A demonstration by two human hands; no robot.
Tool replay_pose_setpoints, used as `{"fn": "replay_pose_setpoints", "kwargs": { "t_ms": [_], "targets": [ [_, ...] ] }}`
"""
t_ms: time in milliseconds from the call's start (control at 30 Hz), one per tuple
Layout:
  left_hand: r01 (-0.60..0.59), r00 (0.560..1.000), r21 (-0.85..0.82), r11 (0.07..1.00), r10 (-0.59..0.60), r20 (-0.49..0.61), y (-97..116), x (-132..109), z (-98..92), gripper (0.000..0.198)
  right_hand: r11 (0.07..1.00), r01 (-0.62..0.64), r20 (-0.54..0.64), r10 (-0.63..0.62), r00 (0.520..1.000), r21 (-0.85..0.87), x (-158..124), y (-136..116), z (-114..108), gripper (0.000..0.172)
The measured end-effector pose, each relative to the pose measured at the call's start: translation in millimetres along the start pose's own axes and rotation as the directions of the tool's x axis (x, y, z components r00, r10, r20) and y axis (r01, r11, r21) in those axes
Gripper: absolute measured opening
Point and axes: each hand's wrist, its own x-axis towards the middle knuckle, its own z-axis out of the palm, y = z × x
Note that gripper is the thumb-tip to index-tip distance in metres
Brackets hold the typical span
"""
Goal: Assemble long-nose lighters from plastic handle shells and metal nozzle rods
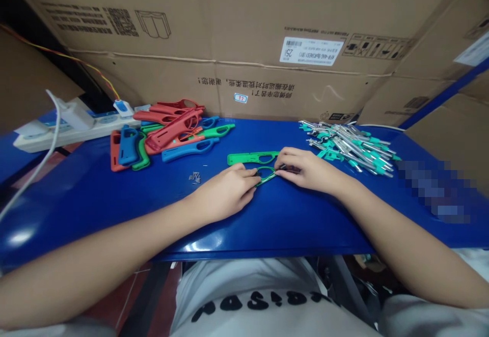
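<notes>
Between my two hands is a green plastic lighter shell with a looped trigger guard, held just above the table. My left hand grips its left end with the fingers closed. At the right end, my right hand pinches it with thumb and fingertips; a small dark part shows by those fingers, too covered to name. Just behind, a second green shell half lies flat on the table, its right end partly hidden by my right hand. Left of my left hand, several small metal pins are scattered.
Red, blue, green and orange lighter shells are heaped at the back left. Metal lighter rods with teal parts are piled at the back right. A power strip with cables sits far left. A cardboard wall closes off the blue table behind.
</notes>
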Motion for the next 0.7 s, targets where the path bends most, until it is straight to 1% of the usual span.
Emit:
{"fn": "replay_pose_setpoints", "kwargs": {
  "t_ms": [433, 700],
  "targets": [
    [-0.007, 1.000, 0.059, 0.998, 0.006, 0.024, 0.5, 0.8, -1.2, 0.025, 1.000, 0.007, 0.023, -0.007, 1.000, -0.015, 1.6, -1.9, -0.5, 0.015],
    [-0.008, 1.000, 0.034, 0.999, 0.007, 0.017, 0.3, 2.2, -1.0, 0.023, 0.999, 0.043, 0.061, -0.044, 0.997, 0.022, -0.1, -3.1, -5.1, 0.011]
  ]
}}
